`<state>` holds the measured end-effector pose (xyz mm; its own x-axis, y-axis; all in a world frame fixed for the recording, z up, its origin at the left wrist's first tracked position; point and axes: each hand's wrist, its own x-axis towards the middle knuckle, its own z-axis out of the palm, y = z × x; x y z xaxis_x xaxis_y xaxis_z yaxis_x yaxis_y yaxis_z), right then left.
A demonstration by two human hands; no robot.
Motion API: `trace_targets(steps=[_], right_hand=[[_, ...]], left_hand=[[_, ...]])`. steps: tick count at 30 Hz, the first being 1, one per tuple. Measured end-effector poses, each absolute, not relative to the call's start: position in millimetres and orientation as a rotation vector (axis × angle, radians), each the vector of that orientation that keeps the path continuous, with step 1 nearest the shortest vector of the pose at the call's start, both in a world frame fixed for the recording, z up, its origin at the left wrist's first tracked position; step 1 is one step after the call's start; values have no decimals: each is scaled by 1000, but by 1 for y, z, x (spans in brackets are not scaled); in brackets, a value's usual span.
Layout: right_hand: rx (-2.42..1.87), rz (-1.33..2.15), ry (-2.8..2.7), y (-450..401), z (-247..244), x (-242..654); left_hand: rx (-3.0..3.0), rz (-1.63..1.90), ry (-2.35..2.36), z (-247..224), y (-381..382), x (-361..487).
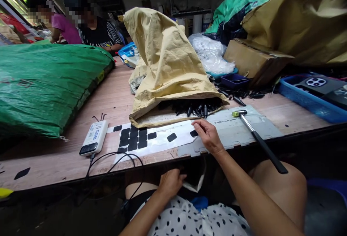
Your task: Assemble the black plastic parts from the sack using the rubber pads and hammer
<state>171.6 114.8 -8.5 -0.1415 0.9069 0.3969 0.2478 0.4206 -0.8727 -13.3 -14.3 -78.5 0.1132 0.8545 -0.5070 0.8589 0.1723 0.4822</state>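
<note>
My right hand (209, 137) is over the right end of a white sheet (159, 147), its thumb and forefinger pinched together. Anything between those fingertips is too small to make out. Just under it lies a black rounded-square patch (193, 133). More black patches (132, 138) sit in a tight block on the sheet's left half, with a few loose ones beside them. Below the table edge, my left hand (170, 183) is closed above my lap, close to a whitish bag-like edge (200, 182); what it grips, if anything, is hidden.
A tan sack (168, 59) spills black pen-like parts (199, 109) toward me. A hammer (260, 142) overhangs the table edge at right, near a blue tray (311, 100). At left are a cabled power bank (93, 138) and a green sack (48, 88). Two people sit beyond.
</note>
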Motion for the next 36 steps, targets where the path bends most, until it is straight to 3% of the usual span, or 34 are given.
trace_targets(steps=[3, 9, 12, 14, 17, 23, 29, 32, 36], right_hand=[[-1045, 774, -1668, 115, -10, 171], [-1045, 744, -1696, 114, -12, 169], [-1056, 747, -1708, 114, -11, 169], [-1069, 742, -1706, 114, -9, 169], [-1086, 727, -1699, 115, -8, 169], [-1085, 707, -1704, 116, -7, 167], [-1072, 718, -1684, 116, -9, 169], [-1077, 723, -1666, 116, -10, 168], [-1091, 681, -1643, 113, -10, 167]], left_hand=[[1674, -13, 1700, -71, -11, -15], [1691, 197, 1140, 16, 33, -22], [1835, 563, 1512, 38, 92, -34], [1924, 713, 1895, 36, 133, -43], [1981, 596, 2256, 24, 178, -51], [2018, 290, 2383, 19, 193, -51], [1825, 640, 2158, 31, 162, -59], [1643, 976, 1776, 20, 141, -50], [1563, 1095, 1376, -3, 117, -26]])
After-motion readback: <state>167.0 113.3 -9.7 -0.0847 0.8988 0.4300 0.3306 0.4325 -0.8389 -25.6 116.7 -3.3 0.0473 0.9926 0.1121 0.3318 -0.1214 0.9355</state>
